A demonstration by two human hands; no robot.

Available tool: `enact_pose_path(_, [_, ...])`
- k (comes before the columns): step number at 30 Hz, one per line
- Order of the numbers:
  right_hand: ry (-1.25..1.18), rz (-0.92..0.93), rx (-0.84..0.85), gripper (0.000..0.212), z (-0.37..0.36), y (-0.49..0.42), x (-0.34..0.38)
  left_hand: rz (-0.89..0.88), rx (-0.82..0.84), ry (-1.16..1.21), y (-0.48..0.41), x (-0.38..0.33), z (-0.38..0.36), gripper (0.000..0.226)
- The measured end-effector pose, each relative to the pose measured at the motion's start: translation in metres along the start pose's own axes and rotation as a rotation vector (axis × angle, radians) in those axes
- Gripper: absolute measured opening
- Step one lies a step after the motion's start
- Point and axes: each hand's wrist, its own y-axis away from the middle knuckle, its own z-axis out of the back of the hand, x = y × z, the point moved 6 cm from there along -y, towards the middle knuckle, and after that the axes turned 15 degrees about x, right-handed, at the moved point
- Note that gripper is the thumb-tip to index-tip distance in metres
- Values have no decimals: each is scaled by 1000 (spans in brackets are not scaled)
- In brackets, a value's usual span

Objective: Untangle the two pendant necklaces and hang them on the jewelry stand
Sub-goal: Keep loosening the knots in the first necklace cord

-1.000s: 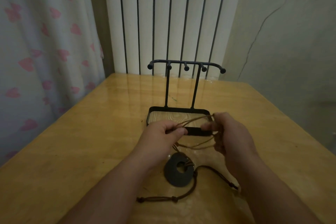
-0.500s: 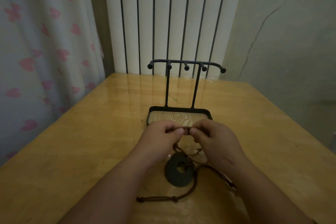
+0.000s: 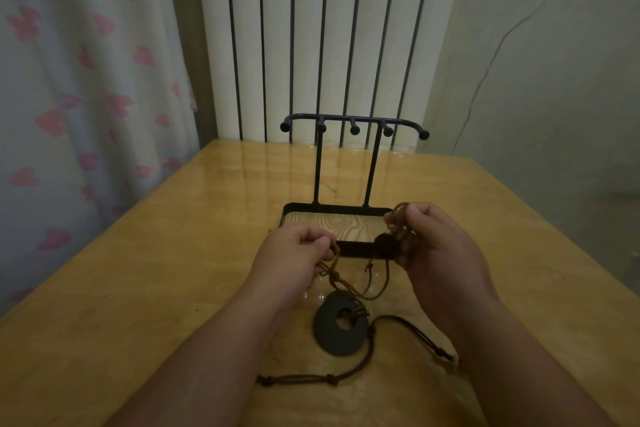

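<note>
A: Why are the hands apart like that?

B: To spread the cords. The left hand (image 3: 294, 255) pinches the tan cord (image 3: 337, 282) just above the table (image 3: 138, 270), fingers closed on it. The right hand (image 3: 434, 246) sits higher and nearer the stand (image 3: 353, 163), closed around a bunch of tan loops and a small dark pendant (image 3: 386, 246). Held well apart, the hands draw the strands open between them, so I judge the crossings are easier to find.

A: And the big ring (image 3: 341, 324)?

B: It lies flat on the table between the forearms. Some tan strands run down to its hole, and its dark cord (image 3: 346, 374) trails toward the person, knotted in places. Left lying there, it probably acts as an anchor to pull against.

A: So they're not free of each other?

B: It looks that way. The tan cord reaches the ring, though whether it's threaded through or only lying across it, I cannot tell.

A: Why is the stand so close?

B: It stands just behind the hands, pegs facing forward and bare, so hanging should be a short reach. Nothing hangs yet.
</note>
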Motion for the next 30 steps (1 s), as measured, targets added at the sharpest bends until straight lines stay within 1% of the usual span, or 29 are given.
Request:
enact_pose_path(4, [106,19,-95,21,9,2,6,-22,-7,-44,2,-4,1,17])
enact_pose_path(9, [91,30,-123,18,12,3,7,-88,4,-36,4,-8,1,19])
enact_pose_path(13, [168,38,-114,15,13,2,4,-128,34,-35,3,-8,0,20])
enact_pose_path(15, [234,77,-69,15,9,2,8,-147,43,-36,2,-8,-1,20])
enact_pose_path(17, [339,102,13,26,1,1,10,-169,45,-54,3,-9,-3,21])
enact_pose_path(19, [538,61,45,37,-4,-1,7,-184,38,-60,3,-9,-4,21])
enact_pose_path(21, [652,13,64,34,-8,-1,4,-190,24,-50,3,-9,-2,21])
enact_pose_path(23, [616,3,115,24,-12,0,2,-193,1,-38,2,-9,0,20])
enact_pose_path(26, [456,-42,188,18,-19,2,-2,-199,-21,-44,0,-8,3,18])
enact_pose_path(30, [463,-105,225,17,-29,4,-8,-203,-32,-56,-1,-8,3,16])
